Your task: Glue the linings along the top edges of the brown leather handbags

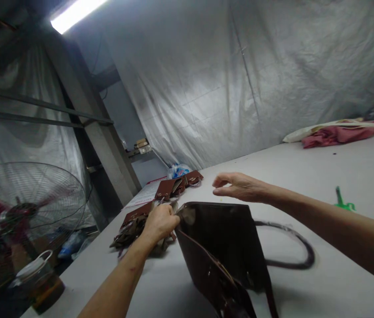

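A dark brown leather handbag point(227, 243) lies on the white table point(339, 176) in front of me, its long strap point(293, 247) looping to the right. My left hand point(160, 223) is closed on the bag's upper left corner. Just above the bag's far edge hovers my right hand point(236, 186), fingers loosely curled and apart, nothing in it. Beside my left hand lies a pile of brown leather pieces and straps point(134, 225).
More brown leather pieces point(177, 184) and a plastic bag point(178, 170) lie at the table's far left. Green scissors point(341, 201) rest to the right. Pink cloth point(339, 132) sits at the back right. A standing fan point(24, 221) and a jar point(41, 285) stand off the left edge.
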Tool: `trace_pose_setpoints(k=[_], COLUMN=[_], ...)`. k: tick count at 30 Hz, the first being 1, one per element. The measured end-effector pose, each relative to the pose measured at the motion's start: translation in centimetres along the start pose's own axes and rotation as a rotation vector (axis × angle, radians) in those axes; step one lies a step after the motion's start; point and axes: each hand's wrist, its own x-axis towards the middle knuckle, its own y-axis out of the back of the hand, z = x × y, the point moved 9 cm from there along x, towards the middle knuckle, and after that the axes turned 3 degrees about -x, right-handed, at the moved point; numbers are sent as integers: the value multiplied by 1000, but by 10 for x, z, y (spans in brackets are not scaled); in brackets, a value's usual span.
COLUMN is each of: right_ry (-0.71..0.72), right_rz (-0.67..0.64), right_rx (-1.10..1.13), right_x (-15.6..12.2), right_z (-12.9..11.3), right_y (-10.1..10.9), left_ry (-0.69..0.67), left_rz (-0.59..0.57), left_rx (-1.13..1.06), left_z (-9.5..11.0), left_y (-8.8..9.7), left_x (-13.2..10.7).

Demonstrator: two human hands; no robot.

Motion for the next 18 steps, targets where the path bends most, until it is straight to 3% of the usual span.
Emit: trace_pose_setpoints(k=[2, 4, 8, 11, 18], right_ry=[-66, -101, -141, -133, -75], right_rz=[-49, -81, -82, -74, 46], right_rx=[14, 15, 83, 163, 197], right_x=[-17, -33, -51, -54, -56], right_z=[16, 26, 33, 34, 33], right_y=[-7, -16, -29, -37, -35], left_ry=[20, -19, -275, -406, -656], left_rz=[-2, 23, 97, 77, 49], left_rx=[20, 67, 106, 65, -54], left_z=[-11, -9, 30, 57, 90], left_y=[-4, -2, 5, -2, -23], left_x=[-2, -3, -5, -5, -4])
